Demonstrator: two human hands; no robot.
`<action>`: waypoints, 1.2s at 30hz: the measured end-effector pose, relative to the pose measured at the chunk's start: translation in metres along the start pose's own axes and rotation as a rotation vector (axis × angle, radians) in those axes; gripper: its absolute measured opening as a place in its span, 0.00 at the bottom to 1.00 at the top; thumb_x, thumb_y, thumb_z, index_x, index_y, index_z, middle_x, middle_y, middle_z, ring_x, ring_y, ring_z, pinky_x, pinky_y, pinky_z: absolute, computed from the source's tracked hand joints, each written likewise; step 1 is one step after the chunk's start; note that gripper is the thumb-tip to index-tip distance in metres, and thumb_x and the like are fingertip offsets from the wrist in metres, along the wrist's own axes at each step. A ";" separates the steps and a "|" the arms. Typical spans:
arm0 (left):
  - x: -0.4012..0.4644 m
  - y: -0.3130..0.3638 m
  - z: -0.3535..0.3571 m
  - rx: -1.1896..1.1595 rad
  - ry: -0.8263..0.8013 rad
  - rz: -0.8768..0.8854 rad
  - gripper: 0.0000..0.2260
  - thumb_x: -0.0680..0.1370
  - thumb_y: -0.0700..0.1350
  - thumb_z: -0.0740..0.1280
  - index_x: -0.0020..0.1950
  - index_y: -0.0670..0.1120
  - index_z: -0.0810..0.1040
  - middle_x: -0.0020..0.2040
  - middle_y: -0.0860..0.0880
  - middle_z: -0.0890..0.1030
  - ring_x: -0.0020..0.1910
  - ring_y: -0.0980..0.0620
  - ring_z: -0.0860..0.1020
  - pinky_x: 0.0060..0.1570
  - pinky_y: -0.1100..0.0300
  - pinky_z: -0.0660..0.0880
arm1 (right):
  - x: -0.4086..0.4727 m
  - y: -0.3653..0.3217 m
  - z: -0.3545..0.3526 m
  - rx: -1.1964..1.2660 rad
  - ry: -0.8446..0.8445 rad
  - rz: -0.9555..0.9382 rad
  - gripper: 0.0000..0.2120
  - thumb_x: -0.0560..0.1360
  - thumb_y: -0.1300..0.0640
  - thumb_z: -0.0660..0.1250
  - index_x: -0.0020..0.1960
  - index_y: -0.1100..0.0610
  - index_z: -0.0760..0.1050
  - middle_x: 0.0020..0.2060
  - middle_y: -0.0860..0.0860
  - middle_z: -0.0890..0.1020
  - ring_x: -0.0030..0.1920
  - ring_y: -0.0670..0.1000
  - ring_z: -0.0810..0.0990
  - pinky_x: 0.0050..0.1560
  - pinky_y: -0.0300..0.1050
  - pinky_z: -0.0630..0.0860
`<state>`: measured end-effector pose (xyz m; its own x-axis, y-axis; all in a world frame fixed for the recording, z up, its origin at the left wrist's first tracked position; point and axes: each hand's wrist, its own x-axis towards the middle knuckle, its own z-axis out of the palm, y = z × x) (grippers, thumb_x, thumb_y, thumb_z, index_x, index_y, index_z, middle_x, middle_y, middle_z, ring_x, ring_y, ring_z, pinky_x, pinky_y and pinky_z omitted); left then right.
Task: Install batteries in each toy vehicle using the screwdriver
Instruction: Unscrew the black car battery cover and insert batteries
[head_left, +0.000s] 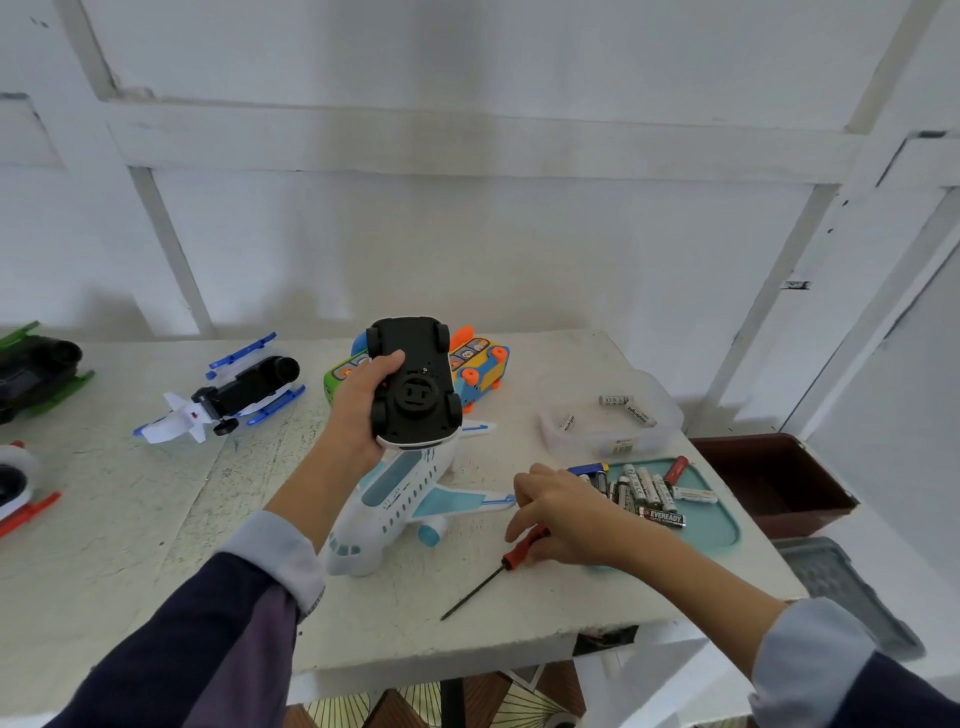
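My left hand (358, 402) holds a white toy car (415, 384) upside down above the table, its black underside and wheels facing me. My right hand (563, 512) rests on the table with its fingers curled round the red handle of a screwdriver (488, 574), whose dark shaft points toward the front edge. A white and blue toy airplane (400, 504) lies on the table below the car. Several batteries (644, 493) lie in a teal tray (719, 530) just right of my right hand.
A clear tub (608, 415) with a few batteries stands behind the tray. A colourful toy bus (478, 364) sits behind the car. Toy helicopters lie at left: blue and white (228, 395), green (36, 371), red and white (15, 488). A brown box (779, 483) sits off the table's right edge.
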<state>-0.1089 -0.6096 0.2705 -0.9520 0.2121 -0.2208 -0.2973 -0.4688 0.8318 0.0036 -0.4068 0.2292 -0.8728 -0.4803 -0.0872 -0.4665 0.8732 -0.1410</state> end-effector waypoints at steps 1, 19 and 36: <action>0.000 0.000 0.000 -0.004 0.001 0.000 0.13 0.78 0.43 0.65 0.61 0.40 0.74 0.46 0.41 0.82 0.37 0.46 0.83 0.35 0.54 0.82 | 0.001 0.001 0.004 -0.022 0.004 -0.009 0.13 0.72 0.54 0.70 0.57 0.50 0.80 0.46 0.49 0.71 0.48 0.50 0.67 0.44 0.42 0.60; -0.003 0.009 -0.008 0.069 -0.026 0.024 0.15 0.77 0.44 0.66 0.62 0.40 0.74 0.50 0.39 0.82 0.43 0.42 0.81 0.41 0.52 0.82 | -0.017 0.026 -0.089 0.663 0.396 0.328 0.07 0.70 0.67 0.70 0.41 0.59 0.74 0.38 0.59 0.82 0.29 0.48 0.77 0.34 0.40 0.76; -0.007 0.014 -0.008 0.179 -0.081 0.092 0.02 0.78 0.41 0.64 0.50 0.44 0.76 0.39 0.44 0.83 0.35 0.48 0.82 0.34 0.57 0.81 | 0.017 0.005 -0.101 0.639 0.670 0.238 0.02 0.70 0.62 0.73 0.42 0.56 0.82 0.36 0.47 0.83 0.37 0.38 0.79 0.39 0.30 0.74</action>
<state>-0.1068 -0.6249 0.2800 -0.9635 0.2467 -0.1039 -0.1845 -0.3308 0.9255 -0.0282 -0.4018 0.3265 -0.9279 0.0243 0.3721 -0.2727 0.6364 -0.7215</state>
